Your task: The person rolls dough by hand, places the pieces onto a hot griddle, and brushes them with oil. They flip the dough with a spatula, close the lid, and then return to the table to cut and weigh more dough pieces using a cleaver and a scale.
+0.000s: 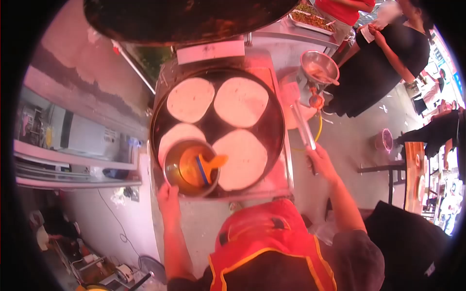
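Four pale flatbreads lie on a large round dark griddle (pixel 218 123), among them the upper right one (pixel 241 102) and the lower right one (pixel 241 160). My left hand (pixel 169 196) grips the near rim of a metal bowl (pixel 170 169) above the lower left flatbread (pixel 179 133), which it partly covers. Inside the bowl are a yellowish liquid and an orange brush (pixel 211 166) with a blue band. Off the griddle's right side, my right hand (pixel 320 162) is closed on the handle of a broad spatula (pixel 302 119), its blade pointing away from me.
The raised dark lid (pixel 189 19) overhangs the back. A metal bowl (pixel 319 68) with a utensil stands at the right. People stand at the upper right, one in dark clothes (pixel 374 68). A wooden table (pixel 414 169) and a pink basket (pixel 383 140) are farther right.
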Tool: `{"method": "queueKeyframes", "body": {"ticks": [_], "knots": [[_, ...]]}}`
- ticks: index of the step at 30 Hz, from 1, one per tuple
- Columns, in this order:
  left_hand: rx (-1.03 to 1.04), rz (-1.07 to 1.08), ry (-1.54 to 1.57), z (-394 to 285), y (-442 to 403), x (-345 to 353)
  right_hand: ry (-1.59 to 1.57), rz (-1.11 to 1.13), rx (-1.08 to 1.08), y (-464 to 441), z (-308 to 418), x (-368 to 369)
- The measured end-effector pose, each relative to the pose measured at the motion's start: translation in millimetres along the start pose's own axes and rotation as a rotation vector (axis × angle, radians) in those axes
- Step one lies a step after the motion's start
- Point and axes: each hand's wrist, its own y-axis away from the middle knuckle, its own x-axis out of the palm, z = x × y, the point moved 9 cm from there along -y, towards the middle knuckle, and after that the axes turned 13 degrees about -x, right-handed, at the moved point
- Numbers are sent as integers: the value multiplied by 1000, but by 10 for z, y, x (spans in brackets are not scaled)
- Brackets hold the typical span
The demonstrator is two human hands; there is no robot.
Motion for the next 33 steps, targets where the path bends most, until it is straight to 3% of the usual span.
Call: {"method": "queueKeyframes", "body": {"ticks": [2, 6, 8, 12, 15, 17, 19, 22, 26, 33], "knots": [[110, 52, -70, -70, -38, -192, 33, 68, -33, 266, 110, 369], [-35, 147, 101, 174, -93, -471, 92, 91, -24, 502, -89, 623], [-10, 127, 98, -28, 87, -549, 99, 158, 63, 531, -161, 652], [-66, 81, 17, 200, 7, -781, -18, 190, 264, 596, -96, 649], [-86, 21, 15, 236, 45, -876, 83, 279, 255, 82, -424, 498], [-105, -19, -4, 263, 90, -929, -31, 283, 172, -471, -511, 607], [-133, -49, 64, 355, 105, -955, -82, 177, 274, -919, -429, 722], [-145, -96, 116, 413, 133, -956, -216, 206, 261, -1535, -426, 923], [-113, -189, -54, 197, 290, -890, -406, 401, 417, -1666, -314, 1166], [-120, -167, 50, 333, 206, -800, -161, 395, 170, -1688, 42, 1112]]}}
